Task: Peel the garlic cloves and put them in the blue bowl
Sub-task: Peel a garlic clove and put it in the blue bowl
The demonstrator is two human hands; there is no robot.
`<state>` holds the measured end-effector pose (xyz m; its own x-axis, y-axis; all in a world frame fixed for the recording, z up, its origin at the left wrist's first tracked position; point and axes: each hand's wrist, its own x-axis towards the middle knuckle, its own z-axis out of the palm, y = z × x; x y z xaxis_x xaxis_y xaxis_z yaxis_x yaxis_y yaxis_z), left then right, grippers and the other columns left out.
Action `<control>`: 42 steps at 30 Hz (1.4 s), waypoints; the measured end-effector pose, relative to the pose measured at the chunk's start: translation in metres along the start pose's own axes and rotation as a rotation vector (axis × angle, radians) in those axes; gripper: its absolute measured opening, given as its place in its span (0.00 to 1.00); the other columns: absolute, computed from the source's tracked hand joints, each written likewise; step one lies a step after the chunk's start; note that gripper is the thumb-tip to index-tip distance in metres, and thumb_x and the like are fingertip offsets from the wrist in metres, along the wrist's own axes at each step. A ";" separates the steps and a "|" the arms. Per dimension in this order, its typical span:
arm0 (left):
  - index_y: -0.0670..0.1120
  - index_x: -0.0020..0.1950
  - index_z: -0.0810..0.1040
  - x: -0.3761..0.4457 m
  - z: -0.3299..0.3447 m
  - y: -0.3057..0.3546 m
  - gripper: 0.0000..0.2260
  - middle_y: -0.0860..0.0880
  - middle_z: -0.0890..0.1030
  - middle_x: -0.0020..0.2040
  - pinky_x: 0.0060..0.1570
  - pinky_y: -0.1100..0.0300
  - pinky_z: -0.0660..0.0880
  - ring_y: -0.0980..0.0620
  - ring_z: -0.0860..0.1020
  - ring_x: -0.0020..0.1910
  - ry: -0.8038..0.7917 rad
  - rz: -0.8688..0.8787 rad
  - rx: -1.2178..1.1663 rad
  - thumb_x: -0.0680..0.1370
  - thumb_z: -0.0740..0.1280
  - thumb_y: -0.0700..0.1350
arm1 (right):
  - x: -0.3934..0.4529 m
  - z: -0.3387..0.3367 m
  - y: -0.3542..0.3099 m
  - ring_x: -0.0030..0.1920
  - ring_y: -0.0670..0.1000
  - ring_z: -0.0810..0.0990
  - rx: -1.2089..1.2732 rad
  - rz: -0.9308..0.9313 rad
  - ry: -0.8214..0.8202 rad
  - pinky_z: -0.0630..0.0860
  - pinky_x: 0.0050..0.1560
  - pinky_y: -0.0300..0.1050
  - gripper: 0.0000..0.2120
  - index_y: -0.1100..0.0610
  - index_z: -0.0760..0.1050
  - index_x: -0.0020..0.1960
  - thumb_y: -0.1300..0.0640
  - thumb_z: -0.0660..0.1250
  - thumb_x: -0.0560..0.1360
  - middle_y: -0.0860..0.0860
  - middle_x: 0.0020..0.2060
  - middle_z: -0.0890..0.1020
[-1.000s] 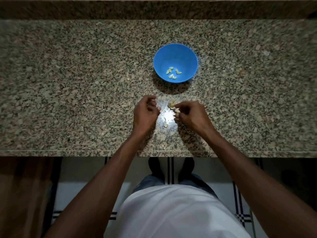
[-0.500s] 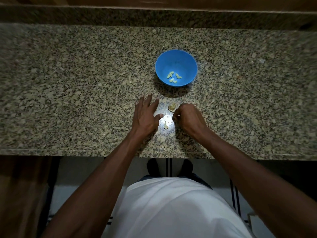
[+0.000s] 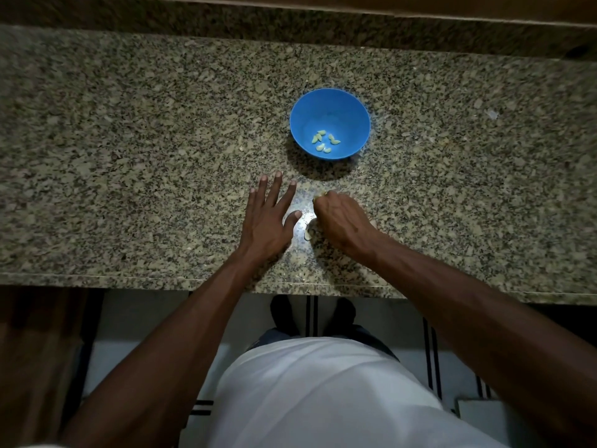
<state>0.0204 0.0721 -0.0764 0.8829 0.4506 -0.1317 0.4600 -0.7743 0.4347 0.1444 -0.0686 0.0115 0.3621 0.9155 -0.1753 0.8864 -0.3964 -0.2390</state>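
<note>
left hand (image 3: pixel 265 218) now flat, fingers spread, holds nothing | right hand (image 3: pixel 339 218) curled on garlic (image 3: pixel 319 196) by fingertips | next clove starting, blue bowl (image 3: pixel 329 101) waits

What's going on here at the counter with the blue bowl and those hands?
A person is peeling garlic at a granite counter. The blue bowl already holds several peeled cloves. The left hand lies flat and open on the stone, holding nothing. The right hand is curled over a bit of garlic at its fingertips, though what exactly it grips is mostly hidden. A pale scrap, a clove or a peel, lies on the counter between the hands.
</note>
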 end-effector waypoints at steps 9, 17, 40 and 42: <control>0.55 0.86 0.51 0.000 0.003 -0.002 0.32 0.49 0.44 0.86 0.81 0.46 0.37 0.46 0.39 0.84 0.022 0.025 -0.002 0.82 0.43 0.63 | 0.022 -0.005 -0.028 0.51 0.61 0.84 -0.245 0.045 -0.235 0.69 0.42 0.50 0.06 0.61 0.81 0.55 0.64 0.65 0.82 0.57 0.48 0.83; 0.56 0.86 0.49 0.000 0.006 -0.003 0.28 0.51 0.42 0.86 0.82 0.45 0.38 0.47 0.37 0.84 0.005 0.008 0.011 0.86 0.50 0.61 | 0.017 -0.005 -0.014 0.42 0.61 0.80 -0.129 0.050 -0.139 0.70 0.39 0.52 0.07 0.62 0.75 0.44 0.62 0.68 0.81 0.58 0.40 0.77; 0.56 0.86 0.49 0.000 0.011 -0.004 0.30 0.50 0.43 0.86 0.82 0.46 0.37 0.47 0.37 0.84 0.049 0.014 0.010 0.85 0.50 0.63 | -0.013 0.019 0.013 0.32 0.54 0.65 -0.016 -0.036 0.104 0.62 0.31 0.47 0.06 0.60 0.71 0.45 0.67 0.65 0.79 0.56 0.36 0.73; 0.56 0.86 0.49 0.000 0.011 -0.005 0.30 0.50 0.43 0.86 0.82 0.47 0.37 0.47 0.37 0.84 0.055 0.015 0.014 0.85 0.49 0.63 | -0.012 0.015 0.012 0.29 0.54 0.66 -0.004 -0.014 0.097 0.61 0.29 0.48 0.12 0.58 0.68 0.39 0.69 0.65 0.77 0.55 0.31 0.69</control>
<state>0.0193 0.0706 -0.0886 0.8834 0.4625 -0.0755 0.4484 -0.7873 0.4233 0.1464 -0.0859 -0.0040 0.3756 0.9235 -0.0784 0.8928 -0.3832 -0.2369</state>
